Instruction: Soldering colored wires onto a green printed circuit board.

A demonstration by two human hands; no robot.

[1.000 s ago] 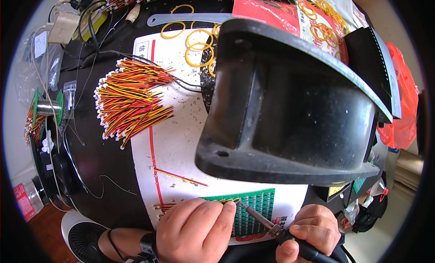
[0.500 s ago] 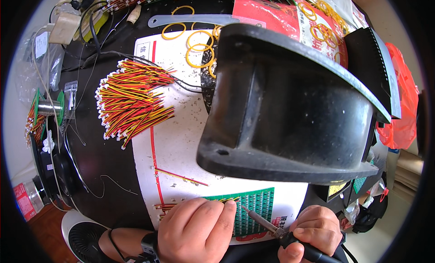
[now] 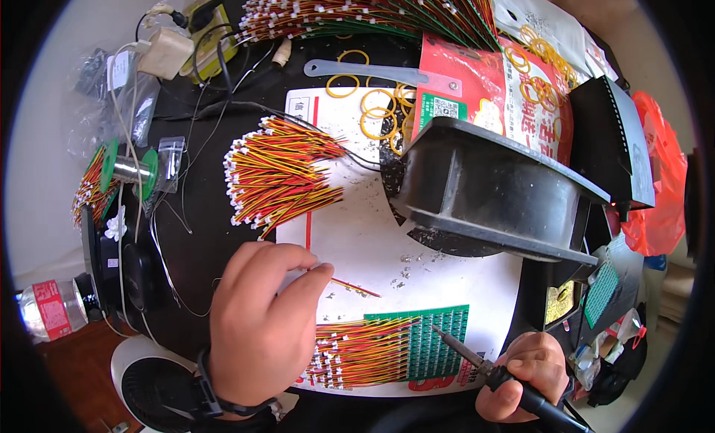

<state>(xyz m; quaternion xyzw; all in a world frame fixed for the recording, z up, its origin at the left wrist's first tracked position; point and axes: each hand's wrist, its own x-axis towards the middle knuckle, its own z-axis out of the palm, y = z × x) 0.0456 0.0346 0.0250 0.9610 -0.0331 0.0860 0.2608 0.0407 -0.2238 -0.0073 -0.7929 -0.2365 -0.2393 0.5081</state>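
Observation:
My left hand (image 3: 267, 325) is over the white sheet, thumb and forefinger brought together on a loose red-and-yellow wire lead (image 3: 359, 288). Its free end points right from under my thumb; the other end is hidden by the fingers. In my right hand (image 3: 527, 373) is a soldering iron (image 3: 471, 354), its tip pointing up and left over the green circuit board (image 3: 438, 347). Several wire leads (image 3: 357, 351) lie side by side, their ends along the board's left part and their white plugs partly behind my left hand.
A pile of wire leads (image 3: 279, 176) sits behind my left hand. The black fan housing (image 3: 499, 198) stands beyond the board. Farther off are yellow rubber bands (image 3: 378, 114), a red package (image 3: 514, 98) and more wired boards (image 3: 365, 12). A solder spool (image 3: 130, 171) stands left.
My left hand has moved from the board up and left to the loose wire lead, uncovering the row of leads. The right hand still holds the soldering iron near the board. The view has shifted.

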